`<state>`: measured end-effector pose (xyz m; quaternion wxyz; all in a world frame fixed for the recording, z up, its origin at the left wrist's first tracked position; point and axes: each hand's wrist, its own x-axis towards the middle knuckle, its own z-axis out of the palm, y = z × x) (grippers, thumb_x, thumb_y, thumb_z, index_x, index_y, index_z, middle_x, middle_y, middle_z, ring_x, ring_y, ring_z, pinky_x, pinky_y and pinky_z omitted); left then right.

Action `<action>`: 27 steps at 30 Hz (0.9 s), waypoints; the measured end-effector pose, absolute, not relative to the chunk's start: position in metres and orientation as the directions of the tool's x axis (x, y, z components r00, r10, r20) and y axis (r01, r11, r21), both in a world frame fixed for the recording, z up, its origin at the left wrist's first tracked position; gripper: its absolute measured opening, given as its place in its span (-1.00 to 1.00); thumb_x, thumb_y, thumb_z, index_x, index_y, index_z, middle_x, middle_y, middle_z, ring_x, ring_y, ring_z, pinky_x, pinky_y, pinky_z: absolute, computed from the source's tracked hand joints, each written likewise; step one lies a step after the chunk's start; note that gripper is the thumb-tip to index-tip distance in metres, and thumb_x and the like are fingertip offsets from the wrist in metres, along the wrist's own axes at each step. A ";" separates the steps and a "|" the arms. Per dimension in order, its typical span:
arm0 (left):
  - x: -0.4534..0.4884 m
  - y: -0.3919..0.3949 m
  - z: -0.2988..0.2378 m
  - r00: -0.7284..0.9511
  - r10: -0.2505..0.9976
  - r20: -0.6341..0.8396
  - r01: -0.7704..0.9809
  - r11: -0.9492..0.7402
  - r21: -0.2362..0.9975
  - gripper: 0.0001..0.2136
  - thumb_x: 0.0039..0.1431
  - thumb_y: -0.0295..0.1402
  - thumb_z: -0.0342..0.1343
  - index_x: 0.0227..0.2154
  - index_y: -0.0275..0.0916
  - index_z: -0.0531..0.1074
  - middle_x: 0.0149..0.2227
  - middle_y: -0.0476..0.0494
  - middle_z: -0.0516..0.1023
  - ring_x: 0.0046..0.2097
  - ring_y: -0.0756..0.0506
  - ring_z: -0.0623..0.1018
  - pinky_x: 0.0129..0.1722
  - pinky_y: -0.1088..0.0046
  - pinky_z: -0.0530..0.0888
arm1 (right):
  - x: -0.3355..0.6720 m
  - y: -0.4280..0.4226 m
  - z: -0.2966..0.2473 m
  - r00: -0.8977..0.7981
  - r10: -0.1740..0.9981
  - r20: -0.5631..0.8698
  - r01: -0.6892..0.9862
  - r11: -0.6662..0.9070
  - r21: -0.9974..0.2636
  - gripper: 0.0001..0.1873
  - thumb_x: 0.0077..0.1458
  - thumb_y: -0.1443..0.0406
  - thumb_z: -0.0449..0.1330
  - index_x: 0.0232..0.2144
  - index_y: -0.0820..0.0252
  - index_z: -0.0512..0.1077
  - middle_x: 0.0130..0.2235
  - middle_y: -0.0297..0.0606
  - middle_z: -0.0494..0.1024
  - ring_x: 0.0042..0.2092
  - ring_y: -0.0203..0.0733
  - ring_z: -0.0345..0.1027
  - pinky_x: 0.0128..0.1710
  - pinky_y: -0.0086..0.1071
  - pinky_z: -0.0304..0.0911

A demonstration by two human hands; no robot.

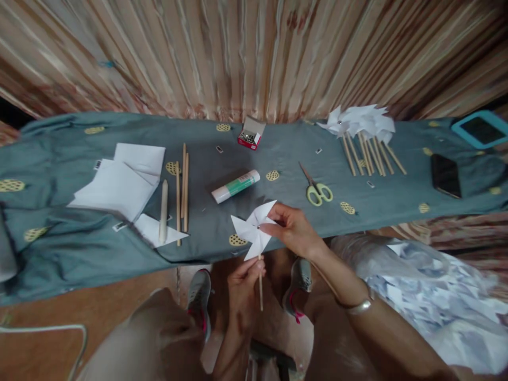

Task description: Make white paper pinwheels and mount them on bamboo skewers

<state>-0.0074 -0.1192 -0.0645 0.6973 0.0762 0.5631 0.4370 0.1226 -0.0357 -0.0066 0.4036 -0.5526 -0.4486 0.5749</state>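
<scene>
A white paper pinwheel (252, 230) on a thin wooden stick (261, 291) is held upright over the table's front edge. My left hand (245, 278) is closed around the stick just below the blades. At the pinwheel's right side, my right hand (292, 225) pinches a blade, its thumb close to the pin at the centre. Beyond the pinwheel lies a green and white glue stick (236, 186). Scissors (315, 188) with yellow-green handles rest to the right of it. An open red box of pins (251, 135) sits farther back.
White paper sheets (119, 182), several loose sticks (186, 185) and a pale pointed rod (163, 211) lie on the left. Finished pinwheels (363, 127) are piled back right, near a black phone (446, 175) and blue-framed device (480, 129). A plastic bag of paper scraps (432, 296) stands below right.
</scene>
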 end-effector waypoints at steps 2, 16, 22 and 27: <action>-0.007 -0.119 -0.063 -0.029 0.703 -0.711 -0.514 0.599 0.613 -0.66 -0.41 -0.26 0.47 -0.45 -0.27 0.65 -0.50 -0.07 0.59 -0.47 0.05 0.46 -0.38 0.54 0.39 | 0.125 -0.028 -0.007 -0.065 0.945 -0.319 0.049 -0.316 -0.947 -0.80 -0.26 0.29 0.35 -0.48 0.18 0.45 -0.46 -0.37 0.58 -0.39 -0.24 0.45 -0.34 -0.38 0.33; -0.003 -0.121 -0.040 0.088 0.764 -0.639 -0.687 0.511 0.516 -0.69 -0.46 -0.39 0.48 -0.52 -0.35 0.58 -0.55 -0.02 0.53 -0.52 0.12 0.44 -0.46 0.64 0.35 | 0.117 0.008 0.006 -0.014 0.887 -0.462 0.625 -0.353 -0.697 -0.87 -0.31 0.43 0.34 -0.64 0.21 0.44 -0.61 -0.44 0.46 -0.44 -0.29 0.38 -0.46 -0.51 0.22; 0.000 -0.120 -0.039 0.082 0.762 -0.643 -0.690 0.509 0.515 -0.83 -0.25 -0.50 0.38 -0.50 -0.35 0.55 -0.55 -0.01 0.52 -0.51 0.13 0.46 -0.44 0.65 0.36 | 0.112 0.015 0.027 -0.014 0.877 -0.480 0.801 -0.277 -0.530 -0.80 -0.32 0.37 0.41 -0.66 0.20 0.43 -0.54 -0.38 0.47 -0.41 -0.26 0.34 -0.46 -0.47 0.15; 0.000 -0.119 -0.038 0.088 0.746 -0.660 -0.684 0.527 0.504 -0.87 -0.18 -0.56 0.33 -0.49 -0.36 0.54 -0.51 -0.03 0.54 -0.50 0.13 0.48 -0.41 0.64 0.38 | 0.111 0.013 0.029 -0.022 0.871 -0.491 0.836 -0.253 -0.487 -0.88 -0.20 0.36 0.38 -0.56 0.22 0.49 -0.49 -0.37 0.48 -0.40 -0.28 0.32 -0.45 -0.47 0.16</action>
